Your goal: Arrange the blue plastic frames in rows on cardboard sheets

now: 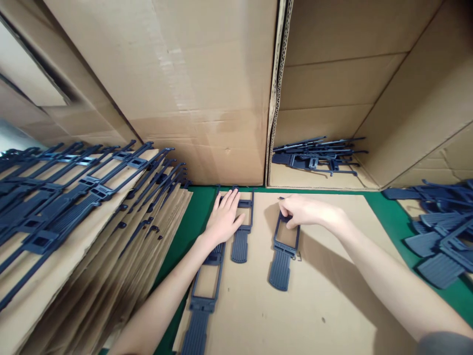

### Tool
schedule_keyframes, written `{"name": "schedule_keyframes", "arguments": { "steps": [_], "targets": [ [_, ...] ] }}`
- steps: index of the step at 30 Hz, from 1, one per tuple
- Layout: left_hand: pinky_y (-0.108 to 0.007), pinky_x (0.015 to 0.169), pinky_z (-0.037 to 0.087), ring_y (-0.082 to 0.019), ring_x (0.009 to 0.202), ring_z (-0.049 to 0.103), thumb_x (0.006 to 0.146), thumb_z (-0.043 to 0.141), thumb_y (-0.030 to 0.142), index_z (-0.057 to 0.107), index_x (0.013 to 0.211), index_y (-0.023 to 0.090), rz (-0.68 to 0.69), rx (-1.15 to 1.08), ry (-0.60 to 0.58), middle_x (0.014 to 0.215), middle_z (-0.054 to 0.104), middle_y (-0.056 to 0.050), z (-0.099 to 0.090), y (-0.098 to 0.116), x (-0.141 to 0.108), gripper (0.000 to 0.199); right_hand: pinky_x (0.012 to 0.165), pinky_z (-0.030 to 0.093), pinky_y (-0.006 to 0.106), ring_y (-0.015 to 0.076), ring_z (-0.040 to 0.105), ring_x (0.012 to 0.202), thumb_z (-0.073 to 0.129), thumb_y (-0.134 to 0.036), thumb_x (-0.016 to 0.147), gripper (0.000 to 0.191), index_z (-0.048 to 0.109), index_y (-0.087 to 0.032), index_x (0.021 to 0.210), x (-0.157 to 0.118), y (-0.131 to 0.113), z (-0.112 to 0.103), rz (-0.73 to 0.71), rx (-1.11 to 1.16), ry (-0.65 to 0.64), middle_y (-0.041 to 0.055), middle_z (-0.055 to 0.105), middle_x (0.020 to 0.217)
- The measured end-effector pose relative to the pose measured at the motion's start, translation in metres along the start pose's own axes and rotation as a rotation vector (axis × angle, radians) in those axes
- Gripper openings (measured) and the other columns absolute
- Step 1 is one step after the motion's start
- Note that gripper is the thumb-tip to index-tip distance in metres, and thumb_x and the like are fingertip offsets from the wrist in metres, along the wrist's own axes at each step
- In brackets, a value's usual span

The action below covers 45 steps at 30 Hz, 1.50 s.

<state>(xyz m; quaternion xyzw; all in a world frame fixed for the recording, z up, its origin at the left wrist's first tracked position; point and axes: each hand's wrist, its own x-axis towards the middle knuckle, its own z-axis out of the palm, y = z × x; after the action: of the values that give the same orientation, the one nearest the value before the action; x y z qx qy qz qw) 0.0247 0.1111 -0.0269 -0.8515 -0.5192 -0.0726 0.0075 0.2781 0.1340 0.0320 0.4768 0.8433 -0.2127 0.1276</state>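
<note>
On a cardboard sheet lie dark blue plastic parts, each with an open frame and a ribbed, paddle-like end. My right hand grips the top of one plastic part, its fingers closed around the frame's far end; the ribbed end points toward me. My left hand rests flat, fingers stretched out, over the upper portion of another plastic part. Below my left wrist, a further plastic part lies along the sheet's left edge, its far end hidden by the hand.
At left stands a tall stack of cardboard sheets layered with similar parts. An open cardboard box at the back holds a loose pile of parts. More parts are heaped at right on the green table surface.
</note>
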Motion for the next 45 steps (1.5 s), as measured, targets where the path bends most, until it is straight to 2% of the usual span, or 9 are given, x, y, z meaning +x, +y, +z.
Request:
{"name": "schedule_keyframes", "arguments": {
  "steps": [4,9,16,21,25,30,40,45],
  "targets": [
    [-0.048,0.116,0.012,-0.025,0.141,0.022,0.09,0.041,0.032,0.04,0.13,0.012,-0.009,-0.03,0.027,0.15,0.03,-0.013,-0.003,0.002,-0.001,0.044,0.067,0.038,0.026,0.0204,0.056,0.083,0.06,-0.009,0.068,0.018,0.058,-0.016,0.084,0.006,-0.005,0.012,-0.184,-0.007,0.101,0.0071,0.062,0.09],
    [-0.047,0.116,0.011,-0.024,0.141,0.021,0.087,0.04,0.021,0.039,0.129,0.012,-0.013,-0.024,0.036,0.15,0.029,-0.014,-0.003,0.004,-0.002,0.043,0.073,0.039,0.026,0.0183,0.053,0.083,0.056,-0.006,0.072,0.017,0.054,-0.018,0.086,0.01,-0.02,0.022,-0.376,0.051,0.201,0.0053,0.059,0.093],
    [-0.045,0.117,0.008,-0.021,0.142,0.018,0.082,0.041,0.016,0.038,0.129,0.011,-0.018,-0.044,0.032,0.152,0.023,-0.014,0.0,0.005,-0.002,0.048,0.077,0.04,0.029,0.0189,0.053,0.085,0.054,-0.007,0.078,0.012,0.052,-0.018,0.082,-0.012,-0.056,0.025,-0.545,-0.005,0.235,0.0032,0.058,0.087],
    [-0.044,0.116,0.006,-0.023,0.142,0.017,0.081,0.042,0.019,0.039,0.129,0.007,-0.022,-0.06,0.02,0.152,0.022,-0.018,0.0,0.008,-0.004,0.049,0.069,0.041,0.029,0.0185,0.055,0.077,0.06,-0.015,0.08,0.008,0.052,-0.017,0.081,-0.026,-0.087,0.041,-0.661,-0.076,0.187,0.003,0.057,0.085],
    [-0.043,0.116,0.005,-0.023,0.142,0.017,0.081,0.041,0.019,0.039,0.129,0.006,-0.025,-0.071,0.015,0.151,0.023,-0.019,0.001,0.01,-0.005,0.049,0.062,0.04,0.029,0.0179,0.057,0.073,0.063,-0.017,0.08,0.012,0.051,-0.018,0.082,-0.03,-0.102,0.057,-0.699,-0.093,0.178,0.0023,0.057,0.086],
    [-0.042,0.116,0.002,-0.022,0.142,0.017,0.082,0.04,0.02,0.039,0.129,0.006,-0.016,-0.074,0.02,0.151,0.025,-0.018,0.003,0.01,-0.005,0.048,0.059,0.039,0.03,0.0196,0.058,0.076,0.057,-0.006,0.078,0.014,0.05,-0.017,0.082,-0.035,-0.11,0.071,-0.674,-0.15,0.277,0.0025,0.057,0.084],
    [-0.042,0.117,0.001,-0.023,0.142,0.019,0.081,0.042,0.019,0.04,0.128,0.006,-0.029,-0.101,0.006,0.151,0.025,-0.019,0.002,0.01,-0.005,0.049,0.053,0.034,0.028,0.0167,0.059,0.068,0.058,-0.004,0.076,0.016,0.05,-0.017,0.079,-0.039,-0.11,0.069,-0.633,-0.144,0.29,0.0012,0.058,0.082],
    [-0.042,0.117,0.001,-0.021,0.142,0.018,0.084,0.04,0.021,0.039,0.129,0.01,-0.051,-0.254,-0.02,0.152,0.025,-0.016,-0.003,0.005,-0.001,0.046,0.052,0.036,0.029,0.0169,0.059,0.067,0.058,-0.006,0.076,0.015,0.049,-0.018,0.08,-0.039,-0.109,0.071,-0.643,-0.146,0.295,0.0011,0.058,0.083]
  ]
}}
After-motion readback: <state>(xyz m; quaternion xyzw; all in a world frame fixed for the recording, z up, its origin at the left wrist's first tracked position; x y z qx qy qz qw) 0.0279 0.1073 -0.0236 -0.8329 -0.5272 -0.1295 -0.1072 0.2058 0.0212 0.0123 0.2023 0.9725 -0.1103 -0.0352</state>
